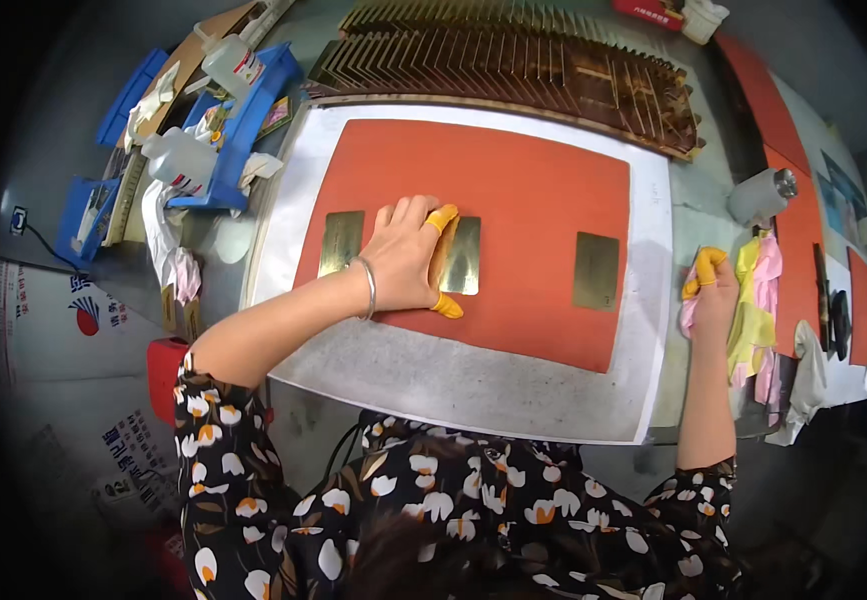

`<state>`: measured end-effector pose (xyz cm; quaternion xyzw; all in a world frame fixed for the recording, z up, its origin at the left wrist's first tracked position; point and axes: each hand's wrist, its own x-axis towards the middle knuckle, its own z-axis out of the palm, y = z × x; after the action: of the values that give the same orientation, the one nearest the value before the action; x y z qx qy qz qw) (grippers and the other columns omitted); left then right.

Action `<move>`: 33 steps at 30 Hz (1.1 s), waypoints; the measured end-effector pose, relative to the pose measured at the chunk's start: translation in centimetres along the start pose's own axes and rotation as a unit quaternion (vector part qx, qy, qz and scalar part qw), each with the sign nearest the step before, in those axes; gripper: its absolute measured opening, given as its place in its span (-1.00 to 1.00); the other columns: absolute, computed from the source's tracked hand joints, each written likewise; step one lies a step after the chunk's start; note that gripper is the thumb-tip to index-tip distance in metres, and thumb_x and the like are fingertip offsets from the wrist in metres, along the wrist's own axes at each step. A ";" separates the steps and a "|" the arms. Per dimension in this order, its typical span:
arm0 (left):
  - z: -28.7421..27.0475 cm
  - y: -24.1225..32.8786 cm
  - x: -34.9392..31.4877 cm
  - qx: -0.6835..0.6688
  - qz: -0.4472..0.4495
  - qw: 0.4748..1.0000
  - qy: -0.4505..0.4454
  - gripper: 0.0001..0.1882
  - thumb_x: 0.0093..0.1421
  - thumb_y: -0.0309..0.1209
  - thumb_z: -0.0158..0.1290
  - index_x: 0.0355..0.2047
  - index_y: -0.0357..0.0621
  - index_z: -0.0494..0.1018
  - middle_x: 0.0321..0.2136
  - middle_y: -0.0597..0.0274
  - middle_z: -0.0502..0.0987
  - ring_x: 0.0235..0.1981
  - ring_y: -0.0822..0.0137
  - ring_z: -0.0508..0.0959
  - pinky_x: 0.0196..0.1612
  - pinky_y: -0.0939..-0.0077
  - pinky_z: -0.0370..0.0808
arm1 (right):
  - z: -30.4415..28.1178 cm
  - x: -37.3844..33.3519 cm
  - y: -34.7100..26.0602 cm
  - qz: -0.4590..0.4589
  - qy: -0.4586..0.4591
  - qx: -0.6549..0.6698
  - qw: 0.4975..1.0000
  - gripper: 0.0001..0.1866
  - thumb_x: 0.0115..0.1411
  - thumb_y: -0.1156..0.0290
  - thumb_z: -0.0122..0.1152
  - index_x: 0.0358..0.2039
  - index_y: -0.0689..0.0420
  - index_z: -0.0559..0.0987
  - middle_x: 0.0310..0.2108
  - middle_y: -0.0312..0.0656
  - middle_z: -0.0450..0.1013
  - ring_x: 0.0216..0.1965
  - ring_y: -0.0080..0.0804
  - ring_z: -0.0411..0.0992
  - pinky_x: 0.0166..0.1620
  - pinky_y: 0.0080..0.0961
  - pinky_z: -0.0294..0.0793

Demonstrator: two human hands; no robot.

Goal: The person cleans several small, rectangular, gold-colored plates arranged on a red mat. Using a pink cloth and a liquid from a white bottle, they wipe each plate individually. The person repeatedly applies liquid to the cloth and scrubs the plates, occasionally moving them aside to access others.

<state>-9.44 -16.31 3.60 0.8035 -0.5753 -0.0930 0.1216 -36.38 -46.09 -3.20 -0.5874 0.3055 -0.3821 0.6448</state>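
Observation:
My left hand (406,255) reaches across an orange-red mat (533,190), with yellow finger cots on thumb and forefinger. These two fingertips grip a small brass-coloured metal plate (464,256) by its upper and lower edges; the palm side is hidden. A similar metal plate (341,240) lies partly behind the hand on the left, and another metal plate (596,270) lies flat near the mat's right edge. Off the mat on the right, my right hand (715,292), also in yellow finger cots, has its fingers curled on a pink cloth (690,302).
Beyond the mat stands a slotted rack (503,75) with many thin upright plates. A blue tray (243,150) with plastic bottles sits at the left. Yellow and pink cloths (753,310) hang at the right, near a dispenser bottle (761,195). White sheeting (653,330) borders the mat.

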 end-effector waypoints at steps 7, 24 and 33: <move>-0.1 1.0 -0.2 -0.040 0.002 0.999 0.005 -0.08 -0.41 -0.12 0.38 -0.06 -0.30 0.22 -0.18 -0.01 0.28 -0.13 0.01 0.30 -0.02 0.23 0.19 | -0.3 -0.3 0.0 -0.026 -0.006 -0.040 0.999 -0.90 0.20 0.43 0.09 -0.33 0.19 0.46 -0.61 -0.35 0.33 -0.68 -0.67 0.24 -0.63 -0.74 0.22; -6.9 5.5 27.5 0.240 0.105 0.963 -0.057 -0.01 -0.22 0.08 0.19 0.07 -0.44 0.18 -0.20 -0.03 0.46 -0.13 0.11 0.44 -0.04 0.35 0.31 | -0.6 0.0 -0.9 -0.005 -0.032 -0.019 0.999 -0.91 0.20 0.44 0.08 -0.38 0.18 0.45 -0.65 -0.35 0.31 -0.68 -0.68 0.23 -0.63 -0.73 0.21; -8.9 4.2 18.8 0.134 0.102 0.985 0.024 -0.06 -0.20 0.10 0.23 0.07 -0.30 0.22 -0.09 -0.02 0.35 -0.02 0.05 0.37 -0.02 0.25 0.36 | -0.7 -0.3 -0.5 0.033 -0.022 -0.007 0.999 -0.89 0.21 0.43 0.06 -0.28 0.15 0.46 -0.61 -0.36 0.33 -0.65 -0.69 0.24 -0.59 -0.75 0.25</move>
<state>-4.65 -34.66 13.14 0.7516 -0.6584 0.0170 0.0350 -37.19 -46.18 -2.81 -0.5896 0.3127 -0.3454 0.6597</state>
